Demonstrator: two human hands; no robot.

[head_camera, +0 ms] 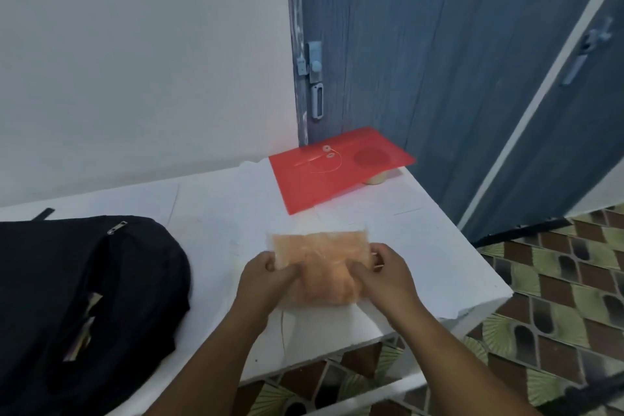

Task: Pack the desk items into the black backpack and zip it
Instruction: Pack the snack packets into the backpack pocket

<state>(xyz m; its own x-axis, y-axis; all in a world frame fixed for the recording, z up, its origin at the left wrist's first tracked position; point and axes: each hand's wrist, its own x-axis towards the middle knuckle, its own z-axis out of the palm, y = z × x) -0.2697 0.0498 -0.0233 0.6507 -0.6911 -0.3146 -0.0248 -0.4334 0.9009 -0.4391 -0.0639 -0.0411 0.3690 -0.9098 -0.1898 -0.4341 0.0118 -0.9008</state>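
A sheer orange pouch [320,253] is held just above the white desk [216,209], near its front edge. My left hand [270,275] grips its left side and my right hand [381,270] grips its right side, fingers curled into the fabric. A thin cord hangs down from the pouch. The black backpack [84,297] lies at the left of the desk with its main zip open and some papers showing inside. A red string-tie folder [337,169] lies at the far right corner, propped on a small beige object [376,179].
The desk's right and front edges drop to a patterned tile floor [557,297]. A grey-blue door [405,44] with a lock stands behind the desk. A white wall fills the left background.
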